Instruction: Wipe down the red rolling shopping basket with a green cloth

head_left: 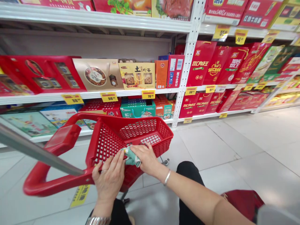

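Note:
A red plastic shopping cart [131,128] with a lattice basket stands in front of me. My left hand [111,175], a ring on one finger, is closed over the near rim of the cart by the handle [63,184]. Further along the same rim, my right hand [145,159] presses a bunched green cloth [132,157] with white edging against the red plastic. The fingertips of my left hand reach the cloth's near end. Part of the cloth is hidden beneath my right hand. The basket's lattice floor [150,139] shows beyond my hands.
White shelves [93,95] with gift boxes [137,76] and yellow price tags [109,97] stand behind the cart. Red gift bags [199,64] fill the right shelf. A blurred grey pole [42,147] crosses the left. A dark red item [245,200] is at lower right, above pale floor tiles [222,143].

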